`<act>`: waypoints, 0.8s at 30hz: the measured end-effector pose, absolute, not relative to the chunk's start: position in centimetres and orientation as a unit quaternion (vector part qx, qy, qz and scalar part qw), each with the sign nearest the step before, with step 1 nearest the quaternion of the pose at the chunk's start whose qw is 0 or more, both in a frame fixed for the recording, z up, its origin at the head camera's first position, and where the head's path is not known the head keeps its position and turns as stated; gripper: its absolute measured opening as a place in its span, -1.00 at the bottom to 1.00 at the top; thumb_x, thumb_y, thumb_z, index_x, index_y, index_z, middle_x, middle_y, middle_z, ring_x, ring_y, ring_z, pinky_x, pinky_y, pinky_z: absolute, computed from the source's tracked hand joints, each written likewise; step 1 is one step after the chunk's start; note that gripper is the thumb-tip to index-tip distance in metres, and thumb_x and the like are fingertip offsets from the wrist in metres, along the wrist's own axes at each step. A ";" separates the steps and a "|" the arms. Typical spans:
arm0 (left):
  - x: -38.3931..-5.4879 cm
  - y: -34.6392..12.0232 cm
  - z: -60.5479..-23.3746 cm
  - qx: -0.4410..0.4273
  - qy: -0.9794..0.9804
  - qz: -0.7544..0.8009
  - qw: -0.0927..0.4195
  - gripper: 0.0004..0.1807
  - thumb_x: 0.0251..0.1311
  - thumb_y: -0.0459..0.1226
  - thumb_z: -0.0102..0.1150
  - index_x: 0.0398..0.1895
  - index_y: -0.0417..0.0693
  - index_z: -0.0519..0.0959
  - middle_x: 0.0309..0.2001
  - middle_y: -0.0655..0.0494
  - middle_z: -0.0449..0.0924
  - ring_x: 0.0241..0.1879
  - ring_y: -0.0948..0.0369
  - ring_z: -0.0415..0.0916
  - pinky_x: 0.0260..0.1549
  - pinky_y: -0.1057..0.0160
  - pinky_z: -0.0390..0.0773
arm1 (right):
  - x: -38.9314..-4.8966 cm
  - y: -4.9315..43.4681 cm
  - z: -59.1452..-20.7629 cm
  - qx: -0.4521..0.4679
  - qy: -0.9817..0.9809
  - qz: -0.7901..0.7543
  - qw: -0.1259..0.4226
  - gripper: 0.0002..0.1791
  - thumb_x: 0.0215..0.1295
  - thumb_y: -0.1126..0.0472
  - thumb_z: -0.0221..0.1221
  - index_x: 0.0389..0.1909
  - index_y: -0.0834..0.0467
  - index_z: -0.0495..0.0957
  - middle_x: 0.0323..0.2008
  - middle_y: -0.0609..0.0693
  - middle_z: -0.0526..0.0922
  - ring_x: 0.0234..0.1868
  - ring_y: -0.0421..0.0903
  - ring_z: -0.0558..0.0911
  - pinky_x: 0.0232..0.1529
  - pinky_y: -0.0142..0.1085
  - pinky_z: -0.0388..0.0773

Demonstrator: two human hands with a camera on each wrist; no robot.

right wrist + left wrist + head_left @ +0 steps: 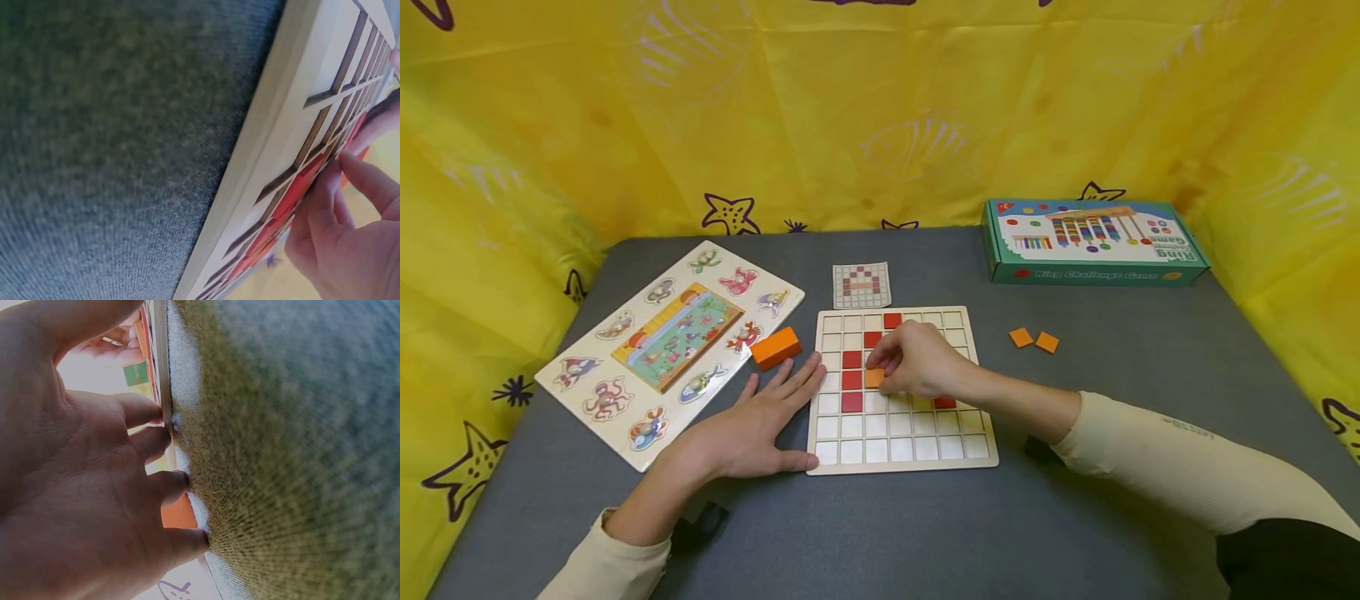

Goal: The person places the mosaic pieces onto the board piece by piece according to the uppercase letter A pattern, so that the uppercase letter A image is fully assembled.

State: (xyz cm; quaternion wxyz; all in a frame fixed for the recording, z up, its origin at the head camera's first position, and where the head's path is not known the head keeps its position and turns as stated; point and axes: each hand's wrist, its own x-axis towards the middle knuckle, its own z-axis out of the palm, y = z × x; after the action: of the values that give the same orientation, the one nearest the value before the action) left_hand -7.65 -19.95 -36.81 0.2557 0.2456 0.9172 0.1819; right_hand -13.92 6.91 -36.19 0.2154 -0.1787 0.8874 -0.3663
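Observation:
A wooden grid board (pixel 876 451) with square cells lies flat on the table, and red tiles (pixel 852 380) fill some of its cells. My right hand (pixel 925 360) reaches over the board from the right and pinches a small orange tile (pixel 874 378) between thumb and fingers, at a cell beside the red column. In the right wrist view, the fingertips of that hand (pixel 350 231) meet low over the board. My left hand (pixel 758 427) rests with fingers spread on the table, its fingertips and thumb at the board's left edge. An orange block (pixel 777 348) lies just beyond its fingers.
Behind the board lies a small pattern card (pixel 839 302). Two loose orange tiles, one (pixel 1021 337) beside another (pixel 1047 342), lie to the right. A green game box (pixel 1093 272) stands at the back right. On the left is a wooden peg puzzle (pixel 658 404), near the orange block.

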 end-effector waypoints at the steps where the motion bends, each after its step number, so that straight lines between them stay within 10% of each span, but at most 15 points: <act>1: -7.7 -20.0 -36.8 0.246 0.917 0.182 0.256 0.24 0.19 0.19 0.42 0.73 0.12 -0.17 0.73 0.14 -0.39 0.69 -0.18 -0.35 0.45 -0.56 -0.32 | -13.9 6.9 -36.1 -0.180 0.888 -0.365 0.215 -0.72 0.03 0.37 0.55 -0.20 0.11 0.81 -0.35 -0.07 0.76 -0.30 -0.16 0.64 -0.20 -0.38 0.63; 24: -7.8 -19.8 -36.9 0.243 0.917 0.180 0.261 0.25 0.17 0.22 0.41 0.73 0.12 -0.16 0.73 0.13 -0.39 0.69 -0.19 -0.36 0.44 -0.57 -0.33 | -13.9 6.8 -35.9 -0.175 0.890 -0.359 0.218 -0.72 0.01 0.35 0.56 -0.21 0.10 0.80 -0.33 -0.06 0.76 -0.29 -0.14 0.65 -0.19 -0.35 0.63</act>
State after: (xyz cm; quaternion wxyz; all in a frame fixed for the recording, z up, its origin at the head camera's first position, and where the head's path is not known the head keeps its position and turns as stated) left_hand -7.79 -19.81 -36.87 0.2605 0.2430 0.9169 0.1798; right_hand -13.94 6.82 -35.94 0.2183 -0.1750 0.8903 -0.3594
